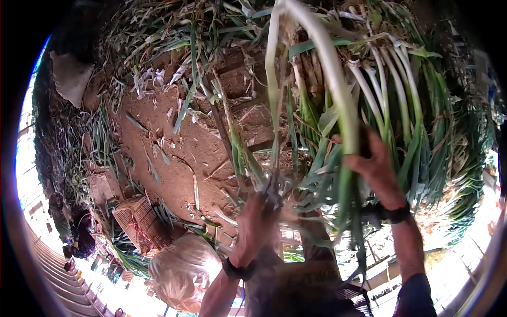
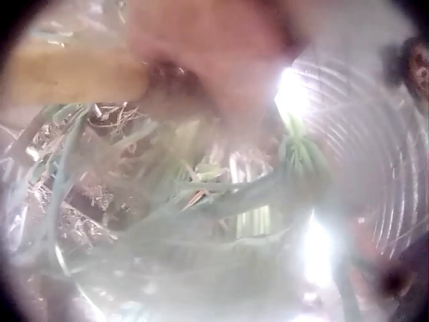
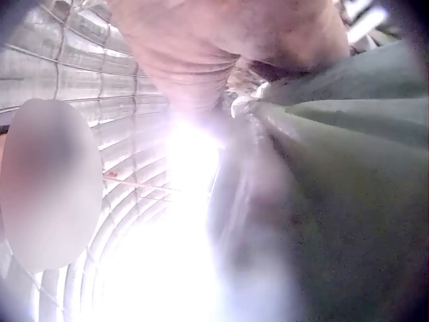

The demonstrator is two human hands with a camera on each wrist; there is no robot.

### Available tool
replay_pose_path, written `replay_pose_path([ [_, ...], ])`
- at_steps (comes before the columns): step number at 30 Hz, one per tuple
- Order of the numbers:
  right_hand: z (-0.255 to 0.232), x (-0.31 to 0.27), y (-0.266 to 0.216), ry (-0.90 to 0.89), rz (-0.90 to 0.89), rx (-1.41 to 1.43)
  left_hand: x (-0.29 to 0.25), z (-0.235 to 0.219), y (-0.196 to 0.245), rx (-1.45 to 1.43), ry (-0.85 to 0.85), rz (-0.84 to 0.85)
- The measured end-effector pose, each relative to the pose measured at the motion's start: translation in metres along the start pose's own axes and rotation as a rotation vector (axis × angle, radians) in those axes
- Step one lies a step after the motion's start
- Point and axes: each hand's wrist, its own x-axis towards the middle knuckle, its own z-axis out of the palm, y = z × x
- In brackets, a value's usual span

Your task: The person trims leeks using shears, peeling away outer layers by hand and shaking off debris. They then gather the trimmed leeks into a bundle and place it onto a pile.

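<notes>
A long leek [image 1: 346,113] in the right hand [image 1: 376,166], more leeks alongside
Nearest, the right hand has its grip closed round the greenish part of the leek, whose white length arches up past the fingers; left of the leek, the left hand [image 1: 253,224] is blurred among leaves, and I cannot tell what its grip is doing; a row of other leeks [image 1: 414,100] lies just right of the leek, bare brown soil [image 1: 169,137] spreads well to its left, and a wicker basket [image 1: 132,214] sits farther off on that same side
</notes>
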Motion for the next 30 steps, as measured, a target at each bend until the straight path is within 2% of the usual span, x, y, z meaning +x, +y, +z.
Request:
replay_pose_path([
  [2,-0.034,-0.016,-0.042,0.037,-0.107,-0.033,-0.007,0.001,0.013,-0.090,-0.029,-0.051],
  [3,-0.057,-0.022,-0.056,0.040,-0.168,-0.091,-0.009,0.001,0.024,-0.043,-0.028,0.013],
  [5,-0.108,-0.037,-0.072,0.205,-0.278,-0.227,-0.014,0.005,0.037,-0.005,-0.026,0.080],
  [7,-0.169,-0.044,-0.084,0.248,-0.207,-0.392,-0.023,0.011,0.037,0.087,0.058,-0.131],
  [8,-0.192,-0.045,-0.081,0.294,-0.173,-0.417,-0.034,0.019,0.025,-0.024,0.074,-0.182],
  [9,-0.215,-0.044,-0.073,0.339,-0.139,-0.438,-0.042,0.017,0.024,-0.015,0.081,-0.195],
  [10,-0.244,-0.039,-0.054,0.337,-0.110,-0.507,-0.044,0.018,0.023,-0.005,0.058,-0.286],
  [11,-0.278,-0.030,-0.014,0.357,-0.107,-0.701,-0.046,0.020,0.022,0.000,0.033,-0.376],
  [13,-0.340,-0.011,0.063,0.408,-0.093,-1.094,-0.055,0.017,0.021,-0.107,0.085,-0.435],
  [14,-0.320,-0.008,0.068,0.399,-0.096,-1.099,-0.057,0.012,0.024,-0.200,0.082,-0.476],
  [16,-0.262,-0.004,0.083,0.513,0.097,-1.584,-0.060,0.010,0.013,-0.294,0.089,-0.524],
  [18,-0.196,0.007,0.130,0.546,-0.453,-1.580,-0.073,0.014,-0.006,-0.417,0.201,-0.458],
  [19,-0.109,0.008,0.110,0.454,-0.291,-1.385,-0.077,0.013,-0.014,-0.422,0.203,-0.468],
  [21,0.008,0.014,0.153,0.132,-0.419,-1.418,-0.082,0.006,-0.029,-0.211,0.113,-0.473],
  [22,0.072,0.022,0.170,0.084,-0.432,-0.898,-0.080,-0.001,-0.030,-0.220,0.118,-0.478],
  [23,0.129,0.035,0.182,-0.053,-0.351,-0.809,-0.078,-0.011,-0.027,-0.251,0.097,-0.522],
  [24,0.182,0.042,0.192,-0.029,-0.529,-0.733,-0.076,-0.021,-0.026,-0.281,0.076,-0.562],
  [25,0.224,0.052,0.187,-0.100,-0.496,-0.750,-0.076,-0.029,-0.027,-0.288,0.079,-0.567],
  [27,0.291,0.089,0.211,-0.100,-0.496,-0.744,-0.079,-0.040,-0.036,-0.245,-0.018,-0.669],
  [28,0.318,0.108,0.224,0.092,-0.527,-0.843,-0.105,-0.025,-0.063,-0.524,0.125,-0.442],
  [29,0.337,0.121,0.226,0.287,-0.555,-0.938,-0.101,-0.031,-0.066,-0.520,0.133,-0.454],
  [30,0.343,0.131,0.228,0.274,-0.554,-0.934,-0.095,-0.037,-0.064,-1.018,0.212,-0.746],
])
